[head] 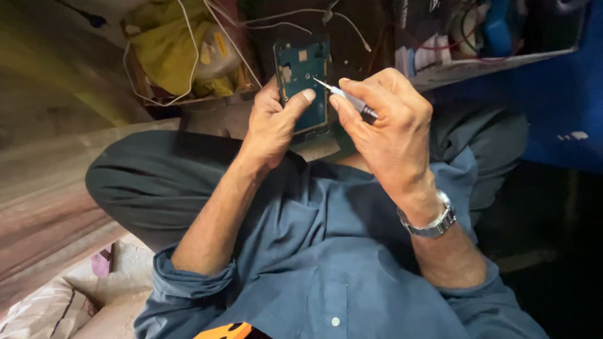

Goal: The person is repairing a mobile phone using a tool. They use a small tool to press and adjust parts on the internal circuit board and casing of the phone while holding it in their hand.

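Here, the scene line by line:

Left hand: its grip is wrapped around a phone, thumb pressed across the lower part of the open back, fingers behind.

Phone: held upright over the lap, in front of the chest, rear cover already off; the teal board with its cut-outs and small parts lies bare.

Right hand: pinches a thin screwdriver between thumb and fingers, its grip closed tight on the handle.

Screwdriver: slants up and left, its tip touching the board near the phone's right edge, about mid-height.

Done: the back is off and the inside exposed.

Left: the board sits in its frame; work at the tip is in hand. Whether the tip is on a screw is probably too small to tell.

Wrist: a metal watch on the right arm.

Around: white cables and a yellow bag lie beyond the phone; a box of wires and parts stands at upper right.
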